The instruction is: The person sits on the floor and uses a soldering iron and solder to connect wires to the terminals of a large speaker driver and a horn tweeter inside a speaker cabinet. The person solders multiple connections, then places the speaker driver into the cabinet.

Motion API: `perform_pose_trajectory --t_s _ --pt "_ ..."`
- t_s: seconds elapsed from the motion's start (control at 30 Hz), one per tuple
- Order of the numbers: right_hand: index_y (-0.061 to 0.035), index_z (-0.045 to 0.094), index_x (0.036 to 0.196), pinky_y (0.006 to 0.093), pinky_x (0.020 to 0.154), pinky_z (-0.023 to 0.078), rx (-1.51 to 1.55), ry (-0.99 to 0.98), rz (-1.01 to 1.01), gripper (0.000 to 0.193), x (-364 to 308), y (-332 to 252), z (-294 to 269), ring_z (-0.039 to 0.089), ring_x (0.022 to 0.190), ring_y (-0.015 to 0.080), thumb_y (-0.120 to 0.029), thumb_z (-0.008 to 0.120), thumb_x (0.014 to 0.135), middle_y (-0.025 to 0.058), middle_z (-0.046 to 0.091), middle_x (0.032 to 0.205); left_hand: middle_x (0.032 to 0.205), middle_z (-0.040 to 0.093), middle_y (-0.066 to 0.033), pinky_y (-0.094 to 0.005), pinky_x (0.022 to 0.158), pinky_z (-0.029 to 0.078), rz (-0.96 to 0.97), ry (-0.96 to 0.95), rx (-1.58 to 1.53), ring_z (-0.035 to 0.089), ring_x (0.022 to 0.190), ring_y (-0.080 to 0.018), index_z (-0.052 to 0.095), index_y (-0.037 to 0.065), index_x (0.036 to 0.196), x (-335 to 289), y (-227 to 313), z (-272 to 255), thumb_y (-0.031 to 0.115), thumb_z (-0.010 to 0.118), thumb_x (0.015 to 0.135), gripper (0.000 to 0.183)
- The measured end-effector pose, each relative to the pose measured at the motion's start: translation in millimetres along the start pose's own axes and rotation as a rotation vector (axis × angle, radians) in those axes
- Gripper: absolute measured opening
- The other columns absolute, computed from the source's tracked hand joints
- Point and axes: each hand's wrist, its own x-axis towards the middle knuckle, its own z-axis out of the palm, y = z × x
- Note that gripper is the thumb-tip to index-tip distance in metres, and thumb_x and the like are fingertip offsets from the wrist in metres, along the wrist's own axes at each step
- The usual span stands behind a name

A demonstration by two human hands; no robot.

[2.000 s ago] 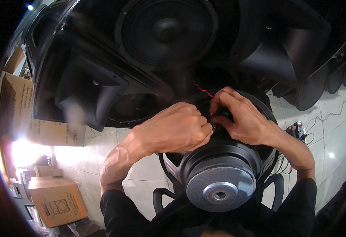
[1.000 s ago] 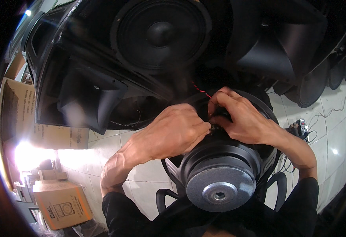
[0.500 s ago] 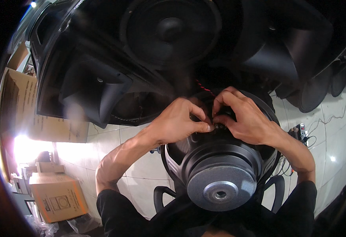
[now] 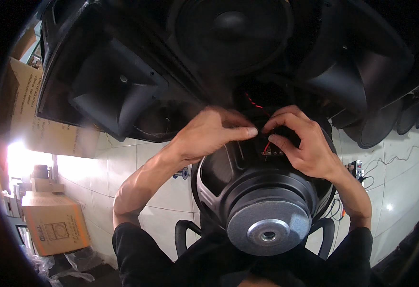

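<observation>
Magnet side up, a large black speaker driver rests in front of me, its round grey magnet nearest my body. A small terminal strip sits on its frame. A thin red wire rises from that strip to my right hand, closed on it between thumb and bent fingers. Beyond the hands, a twisted red-and-black wire runs toward the dark cabinet. My left hand hovers over the driver's far left edge, thumb stretched out and fingers apart, partly smeared by motion; nothing shows in it.
Black speaker cabinets with a horn and a round cone stand ahead. Cardboard boxes are at left on the tiled floor. A power strip with cables lies right. Chair armrests flank me.
My left hand has drawn back from the terminal strip, its thumb now straight. The right hand has lifted slightly, and the red wire and strip now show. The view has shifted a little.
</observation>
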Motion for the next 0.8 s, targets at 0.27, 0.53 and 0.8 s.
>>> perform_pose_trajectory --t_s 0.27,0.53,0.8 --pt "-0.0019 0.067 0.1 0.0331 0.088 0.049 0.016 0.199 -0.046 0.019 -8 9 -5 0.064 0.099 0.026 0.005 0.065 0.083 0.0135 0.063 0.105 0.106 0.071 -0.0154 -0.0293 0.09 0.05 0.131 0.355 -0.073 0.066 0.096 -0.0174 0.07 -0.006 0.11 -25 -36 -6 0.014 0.067 0.091 0.028" --pt "0.0053 0.061 0.109 0.031 0.098 0.043 -0.005 0.438 0.146 0.017 -59 22 -37 0.059 0.106 0.019 0.004 0.052 0.095 0.0154 0.06 0.114 0.095 0.07 -0.0104 -0.0282 0.08 0.049 0.061 1.156 -0.191 0.063 0.082 -0.0153 0.067 -0.01 0.108 -41 -174 -45 0.01 0.056 0.096 0.025" --pt "0.0033 0.06 0.115 0.0322 0.098 0.045 -0.143 0.589 0.333 0.022 -96 49 -42 0.062 0.102 0.019 -0.01 0.053 0.099 0.0135 0.065 0.106 0.091 0.056 -0.0138 -0.046 0.068 0.045 -0.868 1.356 -1.157 0.054 0.078 -0.0275 0.061 0.007 0.107 -78 -437 14 0.033 0.072 0.081 0.039"
